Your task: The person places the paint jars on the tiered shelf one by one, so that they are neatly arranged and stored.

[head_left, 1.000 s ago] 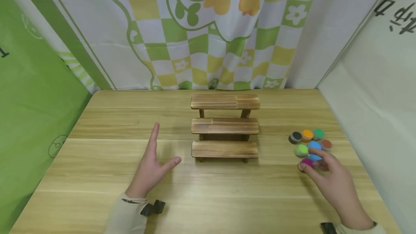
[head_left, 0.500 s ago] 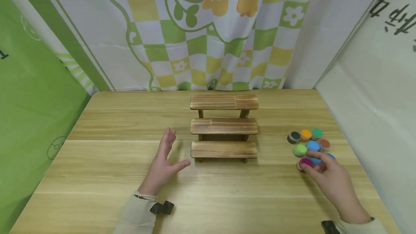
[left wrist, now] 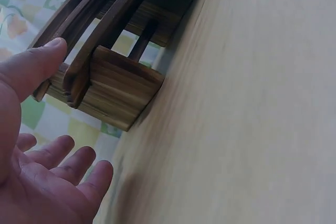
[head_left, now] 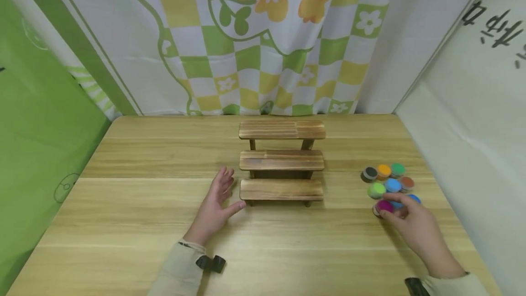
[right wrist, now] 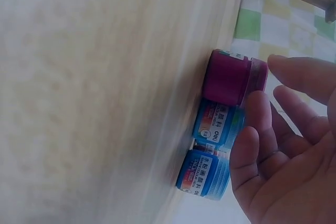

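Observation:
My right hand [head_left: 419,228] is at a purple paint jar [head_left: 384,207], thumb on the near side of its lid and a finger on the far side, pinching it. In the right wrist view, the purple jar [right wrist: 227,80] stands on the table beside blue paint jars [right wrist: 203,174]. My left hand [head_left: 211,207] is held with fingers spread and lightly bent, holding nothing. It is just left of a three-step wooden display shelf [head_left: 281,189]. In the left wrist view, the thumb [left wrist: 44,61] overlaps the shelf's side [left wrist: 115,87]; contact cannot be told.
Behind the purple jar are more paint jars: light green [head_left: 376,190], black [head_left: 369,174], orange [head_left: 384,171], green [head_left: 397,169], blue [head_left: 392,185] and brown [head_left: 407,183]. A checked curtain [head_left: 263,67] hangs at the table's [head_left: 135,195] back edge.
My left hand has moved right, toward the shelf, its fingers bending a little. The right hand's index finger has come closer to its thumb around the purple jar's lid; that jar stays in place.

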The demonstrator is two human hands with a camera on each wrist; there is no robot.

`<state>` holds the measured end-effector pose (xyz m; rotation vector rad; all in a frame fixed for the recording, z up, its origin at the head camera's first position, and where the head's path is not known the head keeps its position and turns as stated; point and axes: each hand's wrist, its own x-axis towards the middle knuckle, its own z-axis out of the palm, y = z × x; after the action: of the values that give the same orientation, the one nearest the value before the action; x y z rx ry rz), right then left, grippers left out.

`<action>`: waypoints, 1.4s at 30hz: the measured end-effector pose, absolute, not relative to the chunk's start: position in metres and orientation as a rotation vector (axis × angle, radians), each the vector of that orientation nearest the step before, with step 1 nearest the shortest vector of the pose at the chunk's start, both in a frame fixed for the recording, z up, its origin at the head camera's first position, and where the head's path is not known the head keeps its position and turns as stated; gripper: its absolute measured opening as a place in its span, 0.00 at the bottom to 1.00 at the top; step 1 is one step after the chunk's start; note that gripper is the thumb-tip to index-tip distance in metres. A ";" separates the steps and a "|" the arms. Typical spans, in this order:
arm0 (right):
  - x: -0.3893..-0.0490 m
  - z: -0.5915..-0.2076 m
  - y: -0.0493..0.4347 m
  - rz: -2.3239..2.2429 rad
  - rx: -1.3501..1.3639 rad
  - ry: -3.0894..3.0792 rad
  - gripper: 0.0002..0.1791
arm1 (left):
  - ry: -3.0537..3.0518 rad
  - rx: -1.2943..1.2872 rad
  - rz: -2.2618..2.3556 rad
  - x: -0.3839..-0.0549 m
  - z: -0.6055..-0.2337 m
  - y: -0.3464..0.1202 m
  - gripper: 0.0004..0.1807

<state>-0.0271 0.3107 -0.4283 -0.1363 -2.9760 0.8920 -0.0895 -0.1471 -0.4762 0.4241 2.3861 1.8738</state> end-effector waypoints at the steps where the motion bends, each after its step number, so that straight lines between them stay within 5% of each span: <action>1: -0.028 -0.428 0.311 0.892 -0.135 -2.980 0.23 | 2.359 0.428 1.893 -0.091 -0.477 -0.147 0.58; 10: -0.033 -0.428 0.310 0.864 -0.085 -3.029 0.24 | 2.234 0.393 1.971 -0.096 -0.484 -0.141 0.53; 20: -0.033 -0.425 0.309 0.842 -0.013 -3.057 0.25 | 2.307 0.292 1.870 -0.089 -0.483 -0.139 0.36; 42: -0.027 -0.425 0.302 0.870 -0.043 -2.988 0.25 | 2.340 0.294 1.794 -0.086 -0.484 -0.135 0.37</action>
<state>-0.0271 0.3018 -0.4254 -0.0432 -2.9883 0.8701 -0.0859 -0.1350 -0.4840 0.2937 2.3396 1.7936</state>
